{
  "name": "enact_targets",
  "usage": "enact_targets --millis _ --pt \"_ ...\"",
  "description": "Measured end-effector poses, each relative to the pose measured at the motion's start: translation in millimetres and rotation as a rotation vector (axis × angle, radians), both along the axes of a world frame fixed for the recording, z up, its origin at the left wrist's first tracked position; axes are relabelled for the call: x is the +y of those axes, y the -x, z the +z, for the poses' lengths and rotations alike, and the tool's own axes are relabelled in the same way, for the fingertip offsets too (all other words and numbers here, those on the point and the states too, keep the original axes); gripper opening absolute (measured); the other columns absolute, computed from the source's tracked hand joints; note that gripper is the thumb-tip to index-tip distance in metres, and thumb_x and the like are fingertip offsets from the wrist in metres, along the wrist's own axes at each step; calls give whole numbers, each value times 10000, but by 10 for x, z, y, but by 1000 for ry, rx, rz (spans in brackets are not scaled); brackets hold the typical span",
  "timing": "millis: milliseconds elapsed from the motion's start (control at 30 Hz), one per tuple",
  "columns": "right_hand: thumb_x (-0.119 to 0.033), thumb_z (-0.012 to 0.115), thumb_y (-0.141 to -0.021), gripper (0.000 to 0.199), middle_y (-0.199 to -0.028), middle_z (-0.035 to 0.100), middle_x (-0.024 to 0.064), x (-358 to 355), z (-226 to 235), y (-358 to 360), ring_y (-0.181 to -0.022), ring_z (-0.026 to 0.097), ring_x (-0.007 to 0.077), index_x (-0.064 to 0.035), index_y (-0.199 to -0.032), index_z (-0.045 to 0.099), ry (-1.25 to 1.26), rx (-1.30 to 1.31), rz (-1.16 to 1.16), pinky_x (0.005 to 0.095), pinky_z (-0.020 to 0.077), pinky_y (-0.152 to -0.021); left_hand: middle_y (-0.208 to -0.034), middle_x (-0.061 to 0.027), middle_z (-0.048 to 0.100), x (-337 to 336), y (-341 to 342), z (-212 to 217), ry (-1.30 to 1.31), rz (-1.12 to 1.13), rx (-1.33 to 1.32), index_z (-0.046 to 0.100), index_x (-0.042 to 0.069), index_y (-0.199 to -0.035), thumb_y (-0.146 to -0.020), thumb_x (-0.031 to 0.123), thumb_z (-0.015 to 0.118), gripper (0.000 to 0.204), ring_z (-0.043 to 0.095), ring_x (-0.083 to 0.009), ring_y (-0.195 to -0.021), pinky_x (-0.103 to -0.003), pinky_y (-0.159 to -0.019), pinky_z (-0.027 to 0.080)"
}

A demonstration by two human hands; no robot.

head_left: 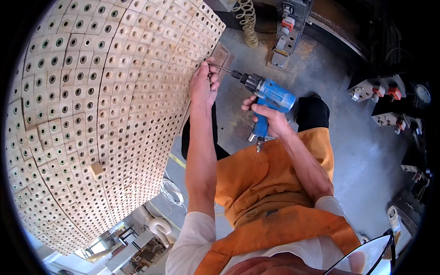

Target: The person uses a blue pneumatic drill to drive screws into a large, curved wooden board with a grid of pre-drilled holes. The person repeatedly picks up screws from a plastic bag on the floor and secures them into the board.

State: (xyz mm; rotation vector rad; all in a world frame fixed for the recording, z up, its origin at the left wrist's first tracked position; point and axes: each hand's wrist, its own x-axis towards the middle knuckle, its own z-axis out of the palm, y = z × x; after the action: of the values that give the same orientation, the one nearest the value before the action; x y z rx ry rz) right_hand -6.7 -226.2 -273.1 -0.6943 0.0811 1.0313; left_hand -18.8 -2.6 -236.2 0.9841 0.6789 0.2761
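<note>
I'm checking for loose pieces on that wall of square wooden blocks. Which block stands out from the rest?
The plain block at the wall's lower left: it juts out from the surface and shows no hole, while the blocks around it sit flush, each with a central hole.

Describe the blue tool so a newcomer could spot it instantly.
Start at the big curved wall of pale wooden blocks, each with a round hole, filling the left of the view. At its right edge the left hand steadies a thin bit; follow that bit right to the blue pistol-grip drill, gripped by the right hand. It is the only bright blue thing here.
</note>
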Motion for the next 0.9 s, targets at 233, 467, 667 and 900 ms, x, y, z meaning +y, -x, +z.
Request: enact_targets --millis 233,467,667,900 --pt "-90 650 -851 211 -974 649 61 246 14 -3 -973 644 170 -68 -1044 566 -75 42 -37 254 448 -626 -812 5 510 13 6 -111 241 88 -171 529 73 -1170 -1001 208 446 231 409 -65 -590 -179 -419 292" --pt "-93 650 -847 205 -966 658 61 320 41 -51 -962 647 166 -60 -1034 572 -8 -49 -16 257 453 -630 -863 -4 542 -25 213 -182 284 -20 -89 525 31 -1096 -975 173 482 192 414 -62 -595 -179 -423 279" --pt "-99 649 -851 224 -1000 649 54 290 134 -55 -970 643 169 -59 -1059 575 -15 -6 -33 254 450 -643 -844 -4 531 -78 346 -292 280 24 -49 535 60 -1066 -959 267 554 234 431 -66 -581 -177 -432 314" --pt "-87 662 -840 207 -974 659 56 306 71 -95 -942 652 168 -59 -1032 587 -9 -51 -14 258 454 -631 -861 -3 522 -66 258 -249 216 30 -51 535 54 -1144 -942 250 584 285 429 -63 -631 -160 -452 327"
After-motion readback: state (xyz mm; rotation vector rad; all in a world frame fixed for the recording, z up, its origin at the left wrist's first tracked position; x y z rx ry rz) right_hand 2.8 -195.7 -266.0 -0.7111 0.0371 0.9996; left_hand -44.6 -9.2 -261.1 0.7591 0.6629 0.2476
